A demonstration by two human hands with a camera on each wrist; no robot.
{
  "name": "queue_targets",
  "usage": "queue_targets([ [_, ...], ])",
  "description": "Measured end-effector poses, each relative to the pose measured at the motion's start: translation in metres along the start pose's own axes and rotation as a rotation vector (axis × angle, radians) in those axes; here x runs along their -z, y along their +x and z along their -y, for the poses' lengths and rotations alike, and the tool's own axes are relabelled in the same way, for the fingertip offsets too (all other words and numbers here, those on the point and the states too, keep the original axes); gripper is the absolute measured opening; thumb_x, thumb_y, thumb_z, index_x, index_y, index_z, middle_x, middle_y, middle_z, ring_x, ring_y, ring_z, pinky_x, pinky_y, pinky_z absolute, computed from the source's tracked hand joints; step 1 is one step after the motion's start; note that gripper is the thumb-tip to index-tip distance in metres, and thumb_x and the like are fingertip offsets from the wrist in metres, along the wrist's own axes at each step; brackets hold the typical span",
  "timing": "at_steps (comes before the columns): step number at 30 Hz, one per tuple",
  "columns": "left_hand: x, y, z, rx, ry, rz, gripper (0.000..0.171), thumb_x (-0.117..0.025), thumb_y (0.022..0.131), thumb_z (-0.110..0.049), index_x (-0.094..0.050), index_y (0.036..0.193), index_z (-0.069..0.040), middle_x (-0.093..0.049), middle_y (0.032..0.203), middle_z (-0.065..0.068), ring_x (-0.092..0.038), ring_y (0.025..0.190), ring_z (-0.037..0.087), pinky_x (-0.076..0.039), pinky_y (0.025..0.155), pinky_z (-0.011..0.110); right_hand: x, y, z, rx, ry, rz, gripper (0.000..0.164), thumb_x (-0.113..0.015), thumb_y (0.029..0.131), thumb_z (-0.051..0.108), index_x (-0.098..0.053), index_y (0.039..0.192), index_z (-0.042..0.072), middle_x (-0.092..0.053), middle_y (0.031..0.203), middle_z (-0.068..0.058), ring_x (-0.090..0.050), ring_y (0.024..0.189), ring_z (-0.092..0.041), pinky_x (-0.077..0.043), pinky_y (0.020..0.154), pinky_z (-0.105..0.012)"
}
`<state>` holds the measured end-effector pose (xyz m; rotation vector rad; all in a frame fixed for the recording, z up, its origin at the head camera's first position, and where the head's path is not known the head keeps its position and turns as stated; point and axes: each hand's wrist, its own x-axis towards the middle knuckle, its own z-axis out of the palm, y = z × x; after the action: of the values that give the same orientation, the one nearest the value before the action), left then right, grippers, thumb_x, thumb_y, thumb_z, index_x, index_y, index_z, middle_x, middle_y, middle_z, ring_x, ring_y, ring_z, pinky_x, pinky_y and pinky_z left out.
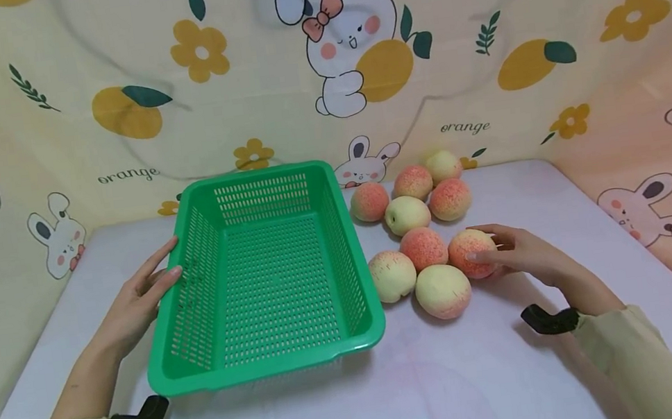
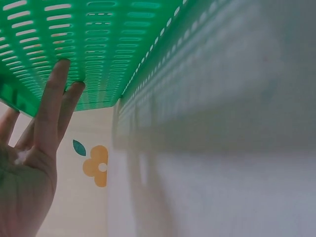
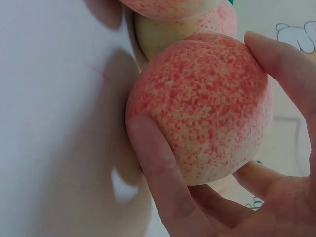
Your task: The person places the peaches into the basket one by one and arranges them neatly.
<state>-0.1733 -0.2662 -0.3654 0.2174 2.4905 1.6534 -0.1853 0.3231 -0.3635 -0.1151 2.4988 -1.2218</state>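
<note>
A green plastic basket [image 1: 274,273] with slotted walls and nothing inside stands left of a group of peaches. My left hand [image 1: 139,296] lies against its left rim. In the left wrist view, straight fingers [image 2: 52,103] touch the outside of the slotted wall. To the basket's right, my right hand [image 1: 518,253] grips a red-speckled peach [image 1: 465,249], thumb on one side and fingers round the other. The right wrist view shows this peach [image 3: 197,108] close up, overlapping other peaches behind it. Beside it are a red peach [image 1: 424,247] and a pale peach [image 1: 443,291].
More peaches lie farther back, including a pale one [image 1: 407,215] and a red one [image 1: 450,199]. A white cloth [image 1: 433,386] covers the table. Behind it hangs a patterned curtain [image 1: 236,110] with rabbits and oranges. Each sleeve bears a black wrist mount [image 1: 141,418].
</note>
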Motion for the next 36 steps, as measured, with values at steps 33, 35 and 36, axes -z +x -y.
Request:
queue_targets([
  [33, 0.001, -0.001, 0.0, 0.006, -0.063, 0.014, 0.059, -0.044, 0.102, -0.037, -0.015, 0.154, -0.034, -0.06, 0.109, -0.023, -0.067, 0.088, 0.006, -0.055, 0.075, 0.024, 0.009, 0.013, 0.063, 0.245, 0.177, -0.057, 0.06, -0.064, 0.093, 0.016, -0.037, 0.145, 0.006, -0.064, 0.11, 0.004, -0.069, 0.085, -0.018, -0.057, 0.079, -0.03],
  [35, 0.001, -0.001, 0.0, 0.012, -0.057, 0.009, 0.059, -0.043, 0.102, -0.038, -0.015, 0.154, -0.034, -0.06, 0.109, -0.023, -0.067, 0.088, 0.005, -0.055, 0.075, 0.024, 0.007, 0.016, 0.07, 0.255, 0.171, -0.05, 0.061, -0.064, 0.093, 0.017, -0.036, 0.146, 0.006, -0.063, 0.11, 0.004, -0.069, 0.085, -0.018, -0.057, 0.078, -0.031],
  [36, 0.002, -0.001, 0.0, 0.014, -0.054, 0.008, 0.06, -0.044, 0.102, -0.038, -0.015, 0.154, -0.034, -0.059, 0.109, -0.023, -0.067, 0.088, 0.005, -0.055, 0.075, 0.024, 0.006, 0.018, 0.073, 0.26, 0.169, -0.043, 0.062, -0.064, 0.093, 0.017, -0.035, 0.146, 0.006, -0.062, 0.112, 0.003, -0.07, 0.086, -0.018, -0.057, 0.078, -0.031],
])
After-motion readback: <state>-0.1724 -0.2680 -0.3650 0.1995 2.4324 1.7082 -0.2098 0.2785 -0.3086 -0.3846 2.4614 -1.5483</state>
